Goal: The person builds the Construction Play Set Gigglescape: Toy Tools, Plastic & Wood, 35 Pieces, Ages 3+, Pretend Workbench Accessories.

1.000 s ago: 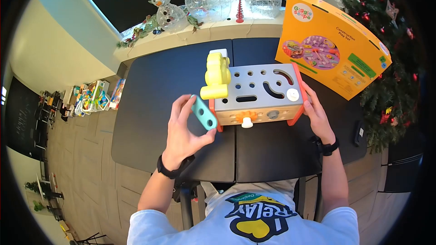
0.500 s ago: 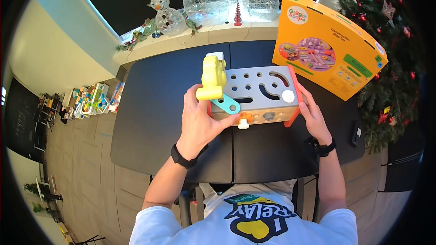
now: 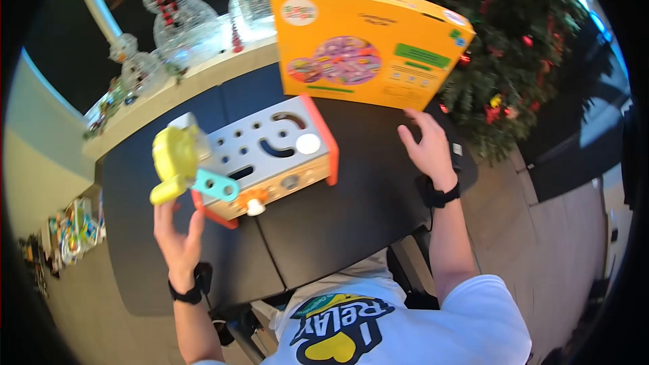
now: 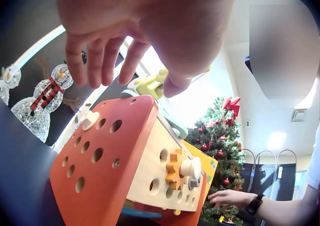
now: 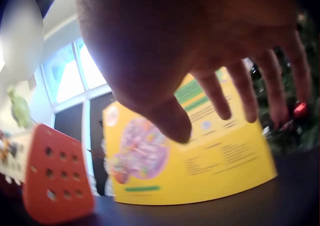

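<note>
A toy workbench (image 3: 233,162) with a grey top, red end panels and wooden sides stands on the black table. A teal strip with holes (image 3: 217,184) lies on its left front corner, beside a yellow toy piece (image 3: 174,159) that rises there. My left hand (image 3: 177,240) is just off that left end, fingers loosely spread and holding nothing; the yellow piece overlaps the fingertips in the head view. An orange gear with a white peg (image 4: 182,170) sits on the wooden side. Over the table to the right, my right hand (image 3: 433,152) reaches towards the orange box (image 3: 365,47), fingers extended and apart.
The upright orange box stands at the back of the table (image 3: 351,182). Behind it to the right is a decorated Christmas tree (image 3: 500,61). Wire snowmen (image 3: 169,7) line the window sill. A small dark object (image 3: 458,155) lies near the table's right edge.
My left hand brought the teal strip onto the workbench's corner and let go. My right hand left the workbench's right end and moved towards the box. The head view has swung right.
</note>
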### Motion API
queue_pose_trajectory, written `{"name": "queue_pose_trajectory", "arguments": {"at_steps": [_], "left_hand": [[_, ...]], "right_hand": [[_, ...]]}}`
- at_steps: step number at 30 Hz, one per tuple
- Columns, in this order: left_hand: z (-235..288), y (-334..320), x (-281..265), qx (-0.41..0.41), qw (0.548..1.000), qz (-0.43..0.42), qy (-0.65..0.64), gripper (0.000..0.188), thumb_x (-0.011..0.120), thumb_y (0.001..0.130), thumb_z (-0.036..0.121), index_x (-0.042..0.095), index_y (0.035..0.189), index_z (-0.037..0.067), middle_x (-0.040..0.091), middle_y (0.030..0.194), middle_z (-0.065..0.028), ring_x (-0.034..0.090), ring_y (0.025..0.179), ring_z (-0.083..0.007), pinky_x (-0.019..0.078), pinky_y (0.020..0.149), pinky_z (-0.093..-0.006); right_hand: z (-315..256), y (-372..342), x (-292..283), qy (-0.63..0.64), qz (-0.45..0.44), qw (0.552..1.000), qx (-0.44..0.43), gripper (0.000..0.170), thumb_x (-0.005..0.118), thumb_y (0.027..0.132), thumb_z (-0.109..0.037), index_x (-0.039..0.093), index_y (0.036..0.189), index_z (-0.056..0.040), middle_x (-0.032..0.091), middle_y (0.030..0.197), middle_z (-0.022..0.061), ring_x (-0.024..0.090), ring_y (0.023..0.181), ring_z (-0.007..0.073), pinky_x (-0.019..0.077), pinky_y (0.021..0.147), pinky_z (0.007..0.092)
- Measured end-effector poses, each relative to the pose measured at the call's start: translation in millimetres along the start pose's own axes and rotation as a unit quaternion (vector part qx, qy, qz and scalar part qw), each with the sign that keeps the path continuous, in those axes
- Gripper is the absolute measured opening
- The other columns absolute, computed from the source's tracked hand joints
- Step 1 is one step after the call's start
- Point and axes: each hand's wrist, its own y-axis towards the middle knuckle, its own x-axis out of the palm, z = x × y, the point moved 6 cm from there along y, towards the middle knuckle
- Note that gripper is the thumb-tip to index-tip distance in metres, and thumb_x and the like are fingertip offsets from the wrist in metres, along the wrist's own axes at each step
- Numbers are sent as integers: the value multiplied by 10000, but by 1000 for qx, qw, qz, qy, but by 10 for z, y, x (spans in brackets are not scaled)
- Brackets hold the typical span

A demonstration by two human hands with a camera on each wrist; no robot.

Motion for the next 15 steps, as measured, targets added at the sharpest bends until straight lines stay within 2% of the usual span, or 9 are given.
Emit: {"name": "queue_pose_trajectory", "arguments": {"at_steps": [1, 2, 4, 7, 10, 11, 14, 15], "left_hand": [[-71, -60, -4, 3, 1000, 1, -12, 449, 754, 867, 166, 641, 1263, -12, 645, 1234, -165, 624, 1104, -304, 497, 921, -395], [-70, -105, -10, 7, 1000, 14, -6, 372, 722, 882, 122, 652, 1218, -21, 652, 1197, -165, 627, 1060, -299, 499, 912, -379], [-217, -245, -33, 2, 998, 45, -37, 243, 688, 888, 75, 667, 1106, -31, 658, 1130, -162, 629, 992, -292, 501, 876, -363], [-40, -282, -21, 51, 995, 62, -51, 115, 669, 875, 38, 657, 974, -20, 666, 996, -148, 628, 886, -296, 509, 813, -373], [376, -226, 40, 178, 983, 34, -27, 56, 668, 855, 19, 637, 897, -2, 664, 895, -133, 626, 824, -309, 513, 762, -393], [515, -206, 65, 200, 979, 29, -24, 54, 675, 841, 16, 632, 873, 4, 662, 848, -126, 624, 790, -321, 519, 736, -404], [762, -194, 151, 262, 963, 1, -62, 76, 716, 795, 29, 656, 839, 11, 678, 838, -109, 645, 748, -303, 535, 677, -384], [860, -199, 172, 274, 959, -15, -72, 73, 711, 806, 41, 653, 836, 9, 681, 836, -117, 644, 748, -306, 536, 682, -388]], "right_hand": [[270, -59, -141, -129, 20, 990, 61, 501, 724, 911, -316, 630, 1340, -74, 658, 1273, 146, 618, 1175, 391, 530, 968, 496], [575, -153, -215, -219, -17, 965, 145, 544, 723, 914, -333, 599, 1391, -103, 611, 1338, 154, 604, 1195, 395, 525, 987, 487], [1013, -325, -287, -286, -74, 922, 249, 586, 750, 892, -305, 577, 1418, -112, 591, 1360, 182, 597, 1205, 410, 523, 1011, 488], [1382, -517, -174, -295, -114, 916, 246, 638, 807, 829, -215, 576, 1410, -88, 592, 1347, 200, 596, 1213, 400, 511, 1049, 460], [1545, -542, -164, -186, -65, 960, 201, 683, 834, 761, -114, 590, 1399, -83, 575, 1358, 229, 602, 1191, 427, 521, 1040, 470], [1465, -528, -178, -167, -43, 967, 186, 640, 818, 725, -49, 638, 1339, -67, 603, 1331, 234, 613, 1176, 432, 522, 1038, 452], [1076, -434, -183, -61, -37, 986, 153, 580, 798, 716, -31, 680, 1283, -60, 661, 1239, 225, 648, 1128, 410, 526, 1031, 413], [908, -418, -204, 15, -68, 972, 226, 509, 781, 754, -23, 704, 1257, -49, 710, 1205, 182, 689, 1101, 328, 524, 1023, 366]]}}
